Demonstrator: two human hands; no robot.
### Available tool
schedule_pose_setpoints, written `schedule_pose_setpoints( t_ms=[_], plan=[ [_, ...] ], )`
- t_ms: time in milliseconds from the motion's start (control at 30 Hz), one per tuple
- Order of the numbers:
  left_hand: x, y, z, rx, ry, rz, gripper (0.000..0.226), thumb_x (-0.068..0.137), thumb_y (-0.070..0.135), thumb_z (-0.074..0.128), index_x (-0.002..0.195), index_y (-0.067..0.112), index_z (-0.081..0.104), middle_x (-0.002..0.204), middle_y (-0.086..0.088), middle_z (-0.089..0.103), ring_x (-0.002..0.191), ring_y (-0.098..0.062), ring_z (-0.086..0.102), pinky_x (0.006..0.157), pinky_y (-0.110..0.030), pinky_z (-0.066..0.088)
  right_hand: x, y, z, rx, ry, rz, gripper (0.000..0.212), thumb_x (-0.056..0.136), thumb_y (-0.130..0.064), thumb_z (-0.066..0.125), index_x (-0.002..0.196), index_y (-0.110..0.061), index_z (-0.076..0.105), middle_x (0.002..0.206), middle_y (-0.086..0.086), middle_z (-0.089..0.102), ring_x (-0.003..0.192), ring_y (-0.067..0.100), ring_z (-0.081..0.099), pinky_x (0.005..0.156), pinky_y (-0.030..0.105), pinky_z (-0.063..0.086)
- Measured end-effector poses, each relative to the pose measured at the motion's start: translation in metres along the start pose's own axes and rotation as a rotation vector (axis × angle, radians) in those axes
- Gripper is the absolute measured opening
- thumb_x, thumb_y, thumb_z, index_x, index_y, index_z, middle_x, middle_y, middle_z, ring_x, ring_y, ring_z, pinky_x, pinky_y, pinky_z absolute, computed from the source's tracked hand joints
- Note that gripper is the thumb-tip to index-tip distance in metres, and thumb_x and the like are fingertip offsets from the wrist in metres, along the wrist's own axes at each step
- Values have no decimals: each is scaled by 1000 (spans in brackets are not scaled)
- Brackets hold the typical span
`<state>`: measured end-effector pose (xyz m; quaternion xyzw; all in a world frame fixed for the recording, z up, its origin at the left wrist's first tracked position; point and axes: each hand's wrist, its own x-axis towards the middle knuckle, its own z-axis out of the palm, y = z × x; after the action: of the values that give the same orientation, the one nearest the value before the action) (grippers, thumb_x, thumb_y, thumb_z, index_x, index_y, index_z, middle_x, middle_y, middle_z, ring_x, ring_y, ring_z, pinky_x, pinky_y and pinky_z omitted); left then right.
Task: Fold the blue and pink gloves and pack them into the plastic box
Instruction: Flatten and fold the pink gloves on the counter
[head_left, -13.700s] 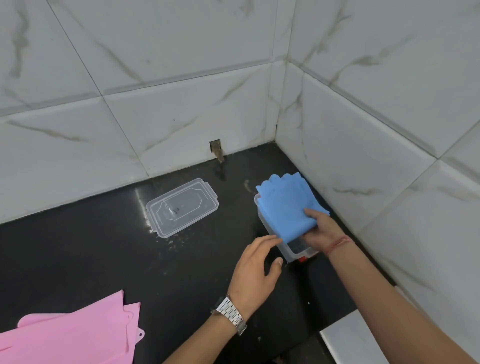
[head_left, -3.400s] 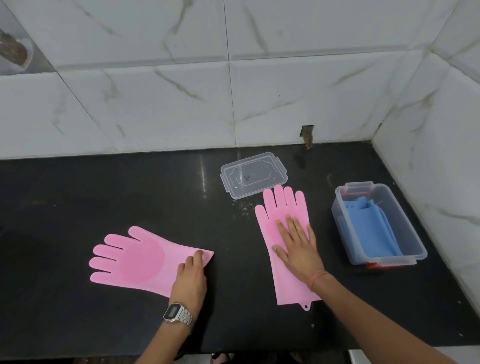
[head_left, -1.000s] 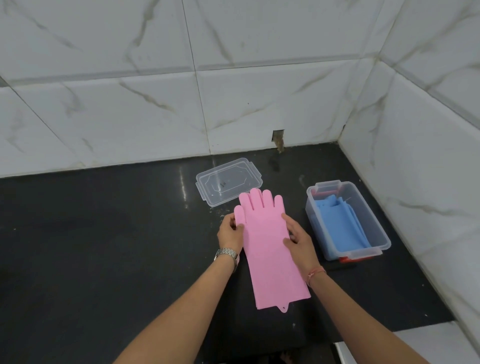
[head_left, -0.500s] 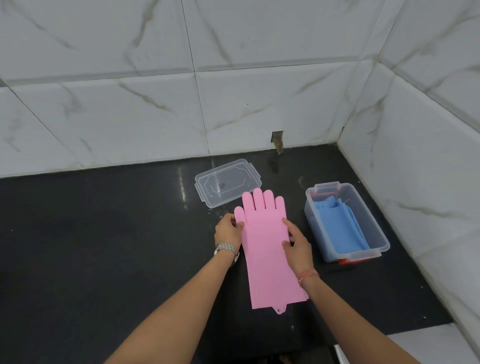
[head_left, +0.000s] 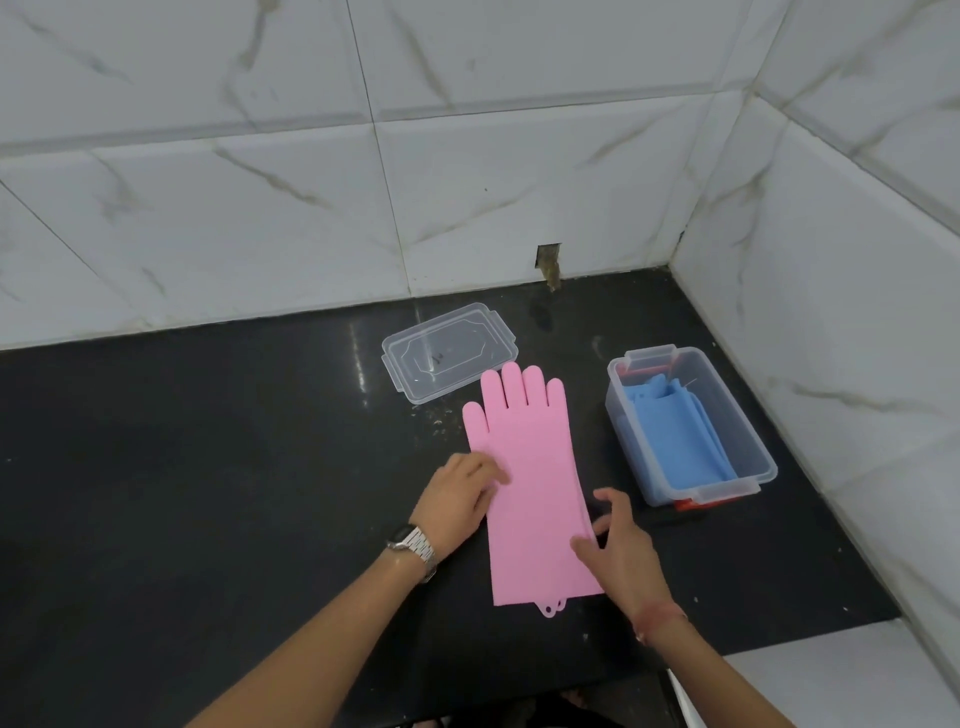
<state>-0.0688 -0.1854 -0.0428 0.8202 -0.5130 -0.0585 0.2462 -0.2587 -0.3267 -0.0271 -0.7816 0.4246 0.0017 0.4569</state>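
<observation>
Two pink rubber gloves (head_left: 530, 483) lie stacked flat on the black counter (head_left: 208, 467), fingers pointing toward the back wall. My left hand (head_left: 460, 496), with a metal watch on the wrist, rests on the stack's left edge at mid length with its fingers loosely bent. My right hand (head_left: 618, 545) touches the right edge near the cuff, fingers spread and relaxed. To the right stands a clear plastic box (head_left: 748, 441) with folded blue gloves (head_left: 675, 431) inside. Its clear lid (head_left: 447, 358) lies on the counter behind the pink gloves.
White marble-look tiled walls (head_left: 519, 208) close the counter at the back and on the right, forming a corner. A small hole (head_left: 548, 260) shows in the back wall. The counter's front edge runs just below my forearms, with a white ledge (head_left: 810, 670) at the lower right.
Both hands have slid down the pink gloves toward the cuff end. The right hand has moved off the glove surface to its right edge.
</observation>
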Motion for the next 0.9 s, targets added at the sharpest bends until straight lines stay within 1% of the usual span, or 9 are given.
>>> schedule_pose_setpoints(
  t_ms=[133,267,367,433,500,600,667,800,900],
  plan=[
    [-22,-1,4,43,-98,156,25,91,8,55,108,21,66,118,4,62,107,-18,55,86,-36,49,-10,8,-1,-87,-57,30,47,89,-23,62,126,-26,33,82,-2,64,72,11,64,63,21,51],
    [-31,-1,3,31,-126,199,38,87,-2,54,115,20,65,123,2,61,115,-19,55,91,-37,49,-15,9,2,-205,-47,-27,35,92,-15,53,119,-26,34,80,4,65,67,18,65,64,35,58],
    [-36,2,2,30,-157,241,43,85,-3,53,118,22,63,126,3,59,118,-17,52,91,-36,49,-15,7,1,-306,-32,-35,25,93,-25,52,112,-24,37,83,1,62,66,15,63,62,31,57],
    [-38,5,0,36,-147,295,43,80,-4,58,113,22,64,121,4,61,113,-17,56,85,-35,52,-15,5,-1,-367,-24,-20,25,90,-38,56,105,-24,40,86,-4,59,68,11,61,62,23,54],
    [-40,8,-1,36,-129,343,41,76,-4,65,107,22,67,116,4,64,108,-17,59,81,-31,53,-14,4,-2,-417,-3,-9,26,87,-45,59,95,-24,47,86,-6,58,70,8,60,65,21,52],
    [-42,7,-3,28,-125,369,31,76,2,71,99,23,69,112,6,66,105,-16,62,84,-29,52,-11,5,-4,-432,23,-7,19,87,-38,61,85,-19,56,84,-4,59,72,10,59,72,30,56],
    [-43,6,-4,26,-122,372,21,79,9,72,96,22,70,111,6,68,106,-15,63,87,-30,53,-10,5,-6,-418,21,4,16,87,-33,62,84,-18,59,83,-3,61,73,11,60,74,33,57],
    [-44,8,-5,28,-114,379,14,81,18,76,94,21,72,110,6,72,109,-15,66,91,-33,53,-8,3,-8,-417,-2,29,16,87,-36,62,85,-20,61,80,-5,63,71,9,61,70,27,55],
    [-44,11,-5,59,-78,374,17,79,19,78,95,20,73,105,5,74,103,-14,69,87,-34,57,-7,2,-10,-421,-2,8,15,88,-32,61,80,-19,60,78,-4,61,69,9,60,63,20,49]
  ],
)
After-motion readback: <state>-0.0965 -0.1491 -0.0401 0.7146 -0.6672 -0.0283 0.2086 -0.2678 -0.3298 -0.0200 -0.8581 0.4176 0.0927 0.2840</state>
